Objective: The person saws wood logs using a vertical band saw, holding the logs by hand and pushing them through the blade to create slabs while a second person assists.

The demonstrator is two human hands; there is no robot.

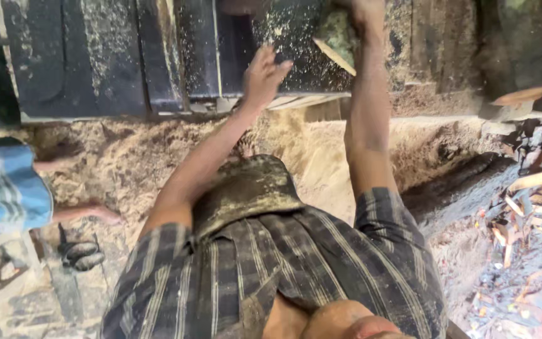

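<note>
My left hand (pixel 263 75) is stretched forward with its fingers apart and holds nothing. It hovers at the edge of a dark machine bed (pixel 114 56) dusted with sawdust. My right hand (pixel 366 16) reaches further, up at the top edge of the view, and grips a greenish, rough chunk of wood (pixel 335 37) with a pale cut face. The fingers of that hand are partly cut off by the frame. Both arms come out of my dark striped shirt (pixel 283 270).
A deep heap of sawdust (pixel 133 163) lies below the machine. At the left are another person's blue striped garment (pixel 4 188) and bare foot (pixel 89 213), with dark sandals (pixel 79 254) nearby. Wood offcuts (pixel 534 188) and grey debris lie at the right.
</note>
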